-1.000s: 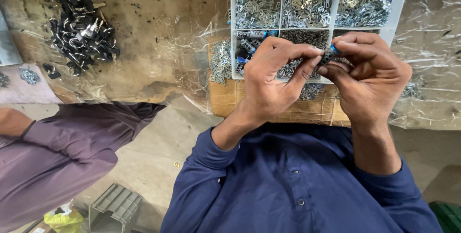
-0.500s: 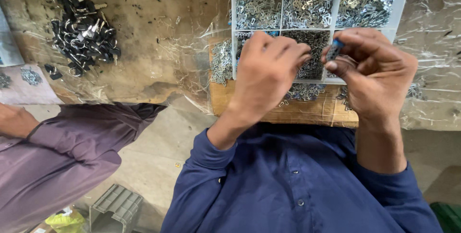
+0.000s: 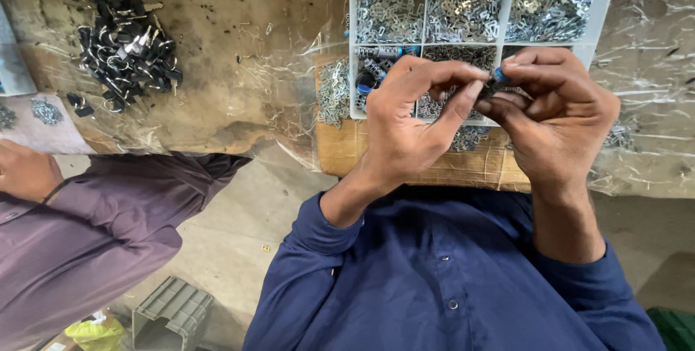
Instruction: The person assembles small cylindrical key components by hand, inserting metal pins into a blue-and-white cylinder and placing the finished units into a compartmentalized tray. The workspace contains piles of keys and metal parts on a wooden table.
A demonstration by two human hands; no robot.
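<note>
Both hands are raised together over the near edge of a white compartment tray (image 3: 604, 3) that sits on a plastic-covered workbench (image 3: 239, 47). The left hand (image 3: 409, 116) and right hand (image 3: 557, 112) meet fingertip to fingertip, pinched narrow around a small dark part with a blue tip (image 3: 498, 77); most of it is hidden between the fingers, so its exact form cannot be told. Judged from the grip, the step in hand is fitting or pressing small pieces together, and the next move calls for steady alignment and a firm squeeze without dropping the part into the tray. The far compartments hold heaps of bright metal clips (image 3: 463, 0); a near-left compartment holds blue-and-silver cylindrical pieces (image 3: 376, 69). The tray rests partly on a brown cardboard piece (image 3: 347, 152) at the bench's near edge. A pile of black clips (image 3: 127, 51) lies toward the far left corner. A second person's purple sleeve (image 3: 108, 213) shows at left. No readable label is visible; a grey plastic crate (image 3: 170, 315) stands on the floor.
</note>
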